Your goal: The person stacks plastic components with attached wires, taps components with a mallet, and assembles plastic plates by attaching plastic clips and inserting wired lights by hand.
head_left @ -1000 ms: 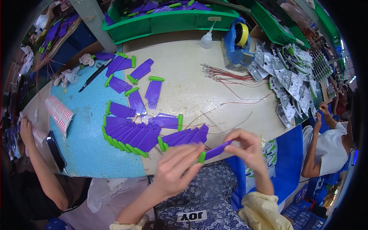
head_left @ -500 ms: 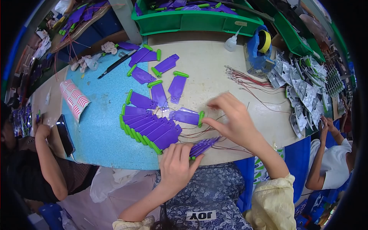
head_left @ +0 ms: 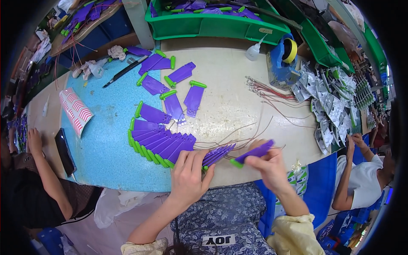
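My left hand (head_left: 188,175) is closed around a small stack of purple plastic pieces (head_left: 219,155) with green ends, held on edge near the table's front. To its right, my right hand (head_left: 268,168) grips a single purple piece with a green end (head_left: 256,152), tilted above the table. A fanned row of overlapping purple pieces (head_left: 159,144) lies just left of my left hand, green ends outward. Thin brown wires (head_left: 231,138) trail rightward from around the stack. More loose purple pieces (head_left: 194,100) are scattered farther back.
A green bin (head_left: 208,26) of purple pieces stands at the back. Toward the right are a blue tape dispenser (head_left: 281,61), a white squeeze bottle (head_left: 253,52), wires (head_left: 272,91) and piled silvery parts (head_left: 329,104). A knife (head_left: 125,72), striped carton (head_left: 76,111) and phone (head_left: 65,151) lie left. Other people sit on both sides.
My right hand has picked up the purple piece that lay alone right of the fan and brought it nearer, beside the stack. My left hand keeps its hold on the stack.
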`<state>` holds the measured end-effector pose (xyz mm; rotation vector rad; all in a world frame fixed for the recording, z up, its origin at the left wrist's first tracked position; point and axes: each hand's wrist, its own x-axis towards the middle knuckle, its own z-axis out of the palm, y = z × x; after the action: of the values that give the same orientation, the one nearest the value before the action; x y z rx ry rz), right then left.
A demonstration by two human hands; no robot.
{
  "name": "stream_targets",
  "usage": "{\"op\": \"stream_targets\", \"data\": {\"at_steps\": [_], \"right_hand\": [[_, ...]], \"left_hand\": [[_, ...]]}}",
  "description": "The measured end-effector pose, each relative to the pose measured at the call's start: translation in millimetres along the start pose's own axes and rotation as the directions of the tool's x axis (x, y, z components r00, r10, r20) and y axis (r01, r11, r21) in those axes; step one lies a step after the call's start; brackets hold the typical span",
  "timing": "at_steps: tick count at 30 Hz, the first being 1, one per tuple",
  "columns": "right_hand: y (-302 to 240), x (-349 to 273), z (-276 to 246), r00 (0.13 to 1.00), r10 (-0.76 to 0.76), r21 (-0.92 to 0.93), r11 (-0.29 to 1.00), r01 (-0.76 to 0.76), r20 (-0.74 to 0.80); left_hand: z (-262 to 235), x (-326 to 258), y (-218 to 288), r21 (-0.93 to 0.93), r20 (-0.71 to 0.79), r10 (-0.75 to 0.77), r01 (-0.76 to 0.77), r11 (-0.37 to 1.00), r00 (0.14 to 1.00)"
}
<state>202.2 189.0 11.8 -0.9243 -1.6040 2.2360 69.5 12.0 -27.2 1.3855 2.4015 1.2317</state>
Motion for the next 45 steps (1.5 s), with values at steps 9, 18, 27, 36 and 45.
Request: {"op": "stream_targets", "data": {"at_steps": [9, 18, 27, 36, 45], "right_hand": [[13, -3, 18, 0.999, -0.042, -0.717, 0.695, 0.046, 0.024], [-16, 37, 34, 0.614, -0.335, -0.667, -0.063, 0.742, 0.715], [-17, 72, 31, 0.634, -0.023, -0.578, 0.386, 0.719, 0.773], [-41, 70, 32, 0.645, 0.044, -0.622, 0.325, 0.713, 0.763], [-27, 39, -17, 0.820, -0.162, -0.785, 0.239, 0.572, 0.548]], "left_hand": [[10, -1, -2, 0.125, -0.080, 0.037, -0.027, 0.992, 0.996], [5, 1, 10, 0.119, -0.086, -0.017, 0.027, 0.993, 0.996], [-79, -10, -39, 0.430, 0.054, -0.074, 0.043, 0.902, 0.996], [-60, 8, -36, -0.013, 0.204, 0.045, -0.043, 0.999, 0.978], [-27, 62, -32, -0.307, 0.402, 0.248, -0.126, 0.943, 0.881]]}}
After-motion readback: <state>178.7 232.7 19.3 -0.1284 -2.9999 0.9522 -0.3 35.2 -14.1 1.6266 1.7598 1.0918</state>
